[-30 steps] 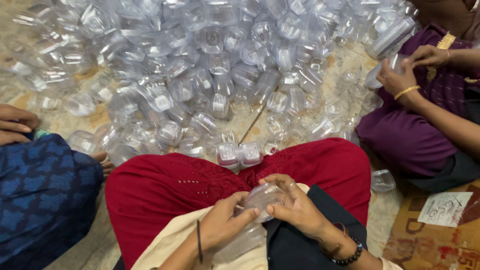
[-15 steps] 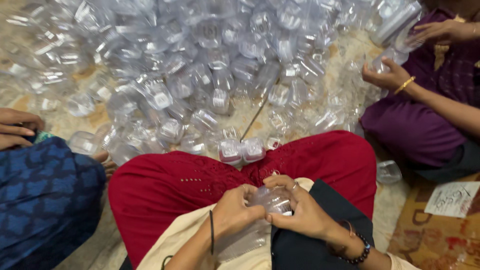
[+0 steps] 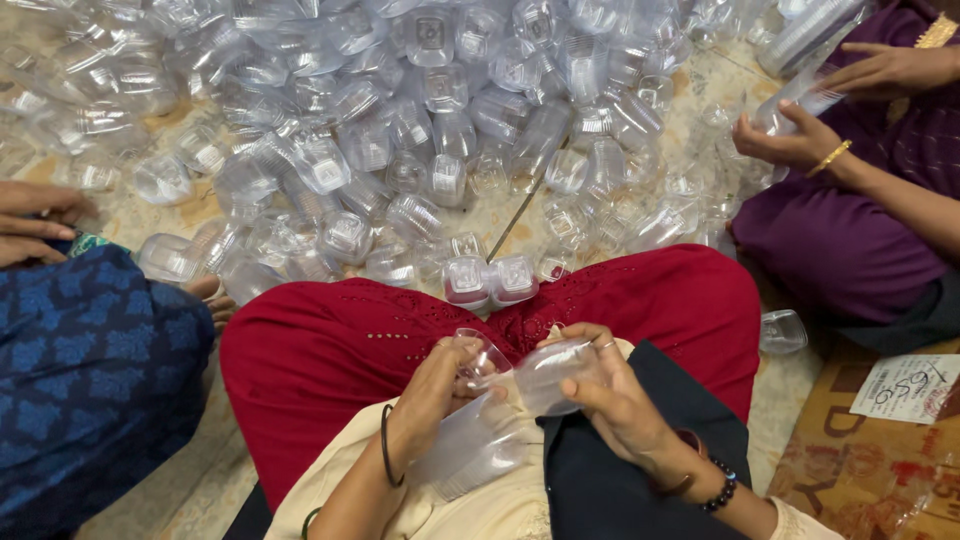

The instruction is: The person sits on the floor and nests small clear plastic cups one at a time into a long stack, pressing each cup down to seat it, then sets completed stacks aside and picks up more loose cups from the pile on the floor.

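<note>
At the far left, a co-worker's hand [image 3: 35, 222] is seen resting above a knee clothed in blue patterned cloth [image 3: 90, 370], with a clear plastic tub [image 3: 170, 257] lying just beside it on the floor. A large heap of clear plastic containers [image 3: 400, 110] is spread across the floor mat [image 3: 520, 215] from the left edge to the upper right. Two small clear containers [image 3: 490, 280] are set side by side against the near edge of the red trousers [image 3: 330, 350] worn by the person with the camera.

Lower down, over the lap, the left hand [image 3: 435, 385] is closed around a small clear cup [image 3: 483, 357], its fingers curled on the rim; a dark band [image 3: 384, 445] is worn at that wrist. A stack of nested clear cups [image 3: 470, 450] is propped below the left hand, against the cream garment [image 3: 470, 510]. Just to the right, a second clear cup [image 3: 555, 375] is gripped by the right hand [image 3: 615, 400], thumb and fingers wrapped about its side, and the two cups are held touching or nearly so between the hands; which cannot be told. A beaded bracelet [image 3: 722, 492] is worn at the right wrist.

At the right, a clear container [image 3: 790, 105] is held by another co-worker's hands [image 3: 800, 145], above purple clothing [image 3: 850, 240]. One loose tub [image 3: 782, 332] lies near the red knee, and a paper slip [image 3: 905, 388] rests on patterned sheeting at the far right
</note>
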